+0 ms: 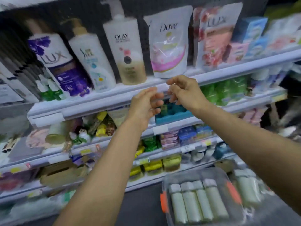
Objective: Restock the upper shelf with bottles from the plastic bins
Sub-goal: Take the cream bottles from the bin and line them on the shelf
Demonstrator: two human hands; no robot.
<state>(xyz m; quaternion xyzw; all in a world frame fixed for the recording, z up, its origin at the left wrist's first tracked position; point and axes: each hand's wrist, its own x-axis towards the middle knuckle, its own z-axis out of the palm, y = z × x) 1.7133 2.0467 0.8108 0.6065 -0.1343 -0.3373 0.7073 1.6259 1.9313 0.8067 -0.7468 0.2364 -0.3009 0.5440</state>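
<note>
The upper shelf (104,97) carries a purple Lux bottle (61,66), a white pump bottle (92,62), an Olay bottle (128,51), a Dove refill pouch (169,46) and a pink Lux pouch (215,38). Just below its front rail, my left hand (146,103) and my right hand (185,92) hover close together, fingers loosely curled, holding nothing. A clear plastic bin (166,185) with orange latches sits low at the right; several pale green bottles (198,203) with grey caps lie side by side in it. More such bottles (247,188) lie right of it, partly behind my right forearm.
Lower shelves hold soap bars, green packs (218,93), a teal tray (172,113) and yellow boxes (153,167). Boxes (254,31) fill the upper shelf's right end. Dark floor (143,207) lies in front of the shelving. The picture is blurred by motion.
</note>
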